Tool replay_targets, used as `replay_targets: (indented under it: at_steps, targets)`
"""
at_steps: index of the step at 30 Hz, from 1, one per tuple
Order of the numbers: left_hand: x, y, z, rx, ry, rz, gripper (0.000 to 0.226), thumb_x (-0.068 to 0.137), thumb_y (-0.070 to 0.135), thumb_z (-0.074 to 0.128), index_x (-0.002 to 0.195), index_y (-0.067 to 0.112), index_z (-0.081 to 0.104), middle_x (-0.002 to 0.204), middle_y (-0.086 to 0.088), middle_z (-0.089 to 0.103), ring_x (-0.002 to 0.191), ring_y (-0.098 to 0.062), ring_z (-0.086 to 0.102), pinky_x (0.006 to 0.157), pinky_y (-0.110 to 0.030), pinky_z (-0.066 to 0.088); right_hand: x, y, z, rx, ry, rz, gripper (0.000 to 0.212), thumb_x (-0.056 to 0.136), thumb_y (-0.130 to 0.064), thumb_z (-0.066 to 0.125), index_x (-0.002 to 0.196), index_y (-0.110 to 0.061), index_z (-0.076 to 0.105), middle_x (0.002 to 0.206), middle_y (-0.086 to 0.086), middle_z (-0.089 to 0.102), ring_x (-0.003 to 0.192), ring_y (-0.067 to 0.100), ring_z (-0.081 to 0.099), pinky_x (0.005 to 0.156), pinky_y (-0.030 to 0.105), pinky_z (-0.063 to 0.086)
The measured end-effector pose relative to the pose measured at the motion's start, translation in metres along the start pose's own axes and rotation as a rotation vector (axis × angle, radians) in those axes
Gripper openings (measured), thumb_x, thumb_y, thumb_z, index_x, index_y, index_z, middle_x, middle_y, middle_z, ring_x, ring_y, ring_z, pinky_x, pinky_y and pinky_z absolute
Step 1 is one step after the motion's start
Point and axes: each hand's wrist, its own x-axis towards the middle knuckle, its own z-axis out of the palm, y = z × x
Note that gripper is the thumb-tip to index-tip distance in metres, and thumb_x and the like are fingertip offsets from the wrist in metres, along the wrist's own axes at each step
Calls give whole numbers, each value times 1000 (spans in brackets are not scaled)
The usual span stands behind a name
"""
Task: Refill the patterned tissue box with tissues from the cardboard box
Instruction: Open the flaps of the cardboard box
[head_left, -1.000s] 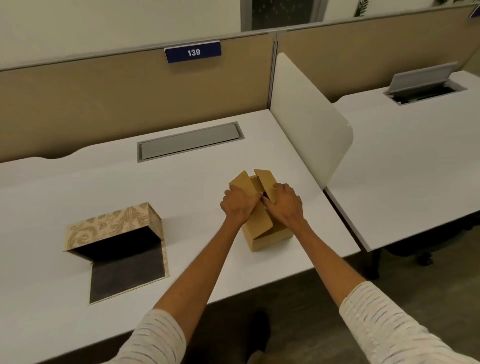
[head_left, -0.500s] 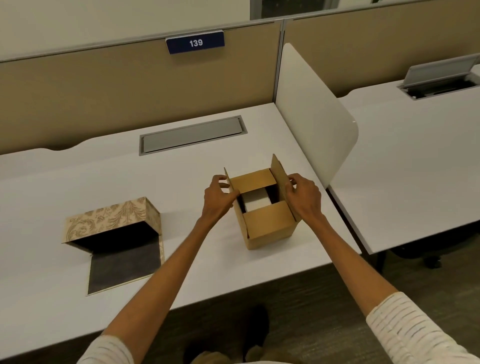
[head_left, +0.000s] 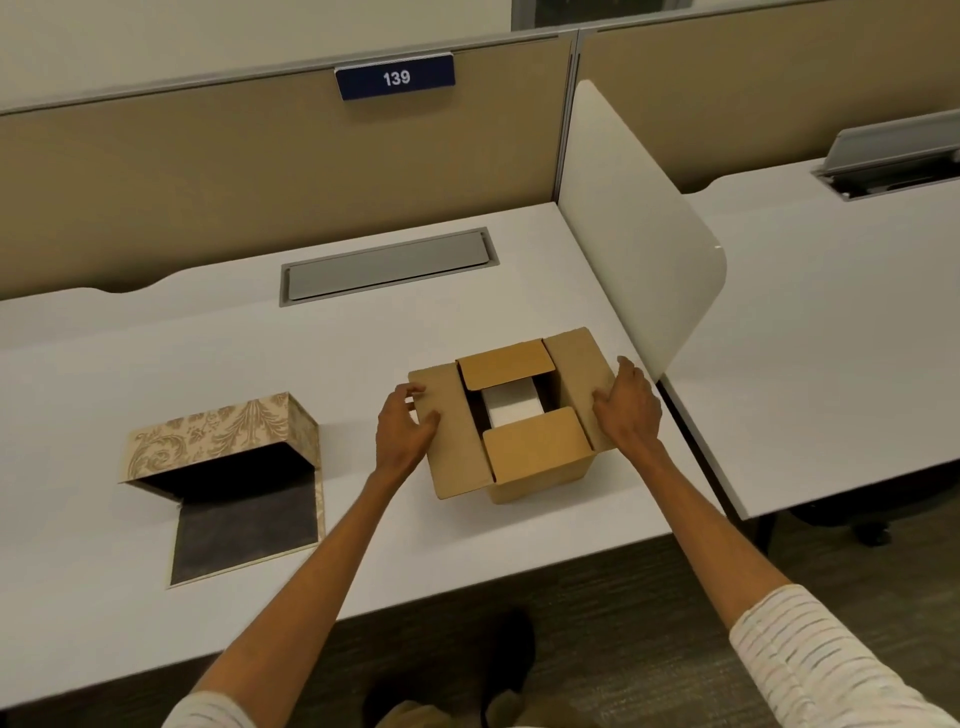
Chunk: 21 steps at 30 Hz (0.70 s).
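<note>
Both hands, left hand (head_left: 405, 434) and right hand (head_left: 626, 410), are pressing the cardboard box (head_left: 514, 421) side flaps outward, fingers loosely spread, exposing the tissues (head_left: 511, 408), probably soft and light, best gripped by the stack's sides.

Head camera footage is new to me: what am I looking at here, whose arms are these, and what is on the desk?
The camera sits on a person's head, looking down at their own bare arms; there is no machine. On the white desk stands a cardboard box. The left hand and right hand press its side flaps outward, showing white tissues inside. To the left lies the patterned tissue box, opened, its dark inside apparently empty. Neither hand holds anything else.
</note>
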Motion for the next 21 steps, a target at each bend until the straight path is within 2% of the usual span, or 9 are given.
replay_targets:
  at_steps: [2, 5, 9, 11, 16, 18, 21]
  targets:
    - [-1, -2, 4, 71, -15, -17, 48, 88, 25, 68, 133, 16, 53, 141, -7, 52, 128, -26, 53, 100, -45, 49, 0, 1, 6, -25, 1, -4, 47, 94, -17, 52, 138, -4, 43, 136, 18, 51, 122, 35, 50, 95, 48, 43]
    - [1, -1, 13, 164, -91, -27, 52, 96, 33, 57, 145, 22, 45, 149, -11, 41, 134, -29, 45, 104, -48, 43, -1, 1, 15, -15, 32, -14, 27, 94, -11, 47, 117, -4, 62, 126, 17, 58, 111, 35, 57, 90, 46, 45]
    - [1, 0, 28, 161, -164, -106, 58, 100, 40, 45, 153, 21, 31, 150, -14, 39, 136, -35, 44, 107, -48, 41, -5, 1, 25, 147, -16, 34, 31, 97, -11, 45, 120, -3, 64, 126, 17, 61, 110, 35, 61, 89, 40, 49]
    - [0, 2, 37, 145, -187, -143, 59, 102, 41, 39, 155, 20, 24, 147, -16, 42, 134, -37, 45, 107, -48, 40, -6, 0, 29, 166, -45, 39, 33, 98, -11, 43, 121, -3, 64, 124, 17, 64, 110, 34, 62, 88, 39, 49]
    - [-7, 10, 54, -1, -264, -209, 58, 105, 40, 24, 157, 19, 10, 156, -17, 34, 141, -37, 37, 115, -47, 31, -4, -2, 29, 171, -114, 37, 34, 95, -8, 45, 121, -4, 67, 118, 16, 70, 107, 35, 64, 89, 40, 52]
    - [-6, 9, 53, -3, -280, -218, 59, 105, 40, 25, 158, 19, 8, 160, -14, 28, 145, -36, 31, 117, -47, 28, -2, -3, 25, 151, -135, 28, 35, 94, -9, 46, 121, -6, 67, 119, 15, 70, 108, 34, 64, 88, 40, 52]
    - [-2, 6, 48, 75, -234, -198, 63, 103, 38, 36, 157, 15, 12, 164, -14, 15, 152, -33, 13, 119, -52, 21, 0, -1, 17, 92, -136, -14, 32, 93, -9, 46, 115, -3, 69, 115, 15, 71, 102, 34, 66, 83, 40, 53]
